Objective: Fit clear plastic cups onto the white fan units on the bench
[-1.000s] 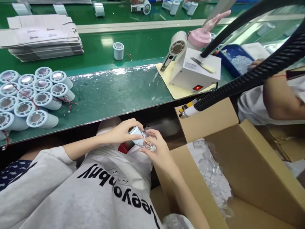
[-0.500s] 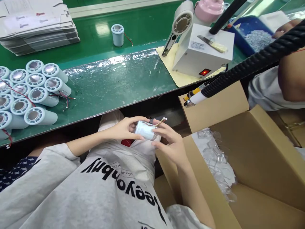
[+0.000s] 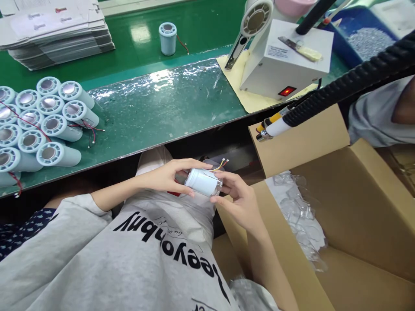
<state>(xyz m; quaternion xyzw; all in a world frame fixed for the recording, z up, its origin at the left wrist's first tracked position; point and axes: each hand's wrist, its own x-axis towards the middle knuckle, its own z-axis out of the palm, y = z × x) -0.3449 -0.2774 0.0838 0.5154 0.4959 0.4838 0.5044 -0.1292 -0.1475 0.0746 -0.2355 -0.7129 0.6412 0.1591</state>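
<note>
Above my lap I hold a light-blue cylindrical housing (image 3: 202, 181) lying on its side. My left hand (image 3: 170, 176) wraps its left end, thumb in front and fingers over the top. My right hand (image 3: 239, 195) grips the other end, where a clear plastic piece (image 3: 219, 186) shows by the fingertips. Thin yellow and dark wires (image 3: 221, 166) with small white connectors stick up along the top of the housing. Several similar blue cylinders (image 3: 58, 154) stand grouped on the green bench (image 3: 155, 108) at the left, some with red and black wires.
A single blue cylinder (image 3: 167, 39) stands farther back. A white box (image 3: 285, 60) with a lit red switch carries a knife (image 3: 300, 48). A black hose (image 3: 350, 82) slants across the right, above an open carton (image 3: 372, 207) with clear plastic pieces. Stacked flat cartons (image 3: 61, 36) lie back left.
The housing has turned from facing its wired end toward me to lying sideways between both hands. My right hand has shifted to the right, and the view has tilted downward.
</note>
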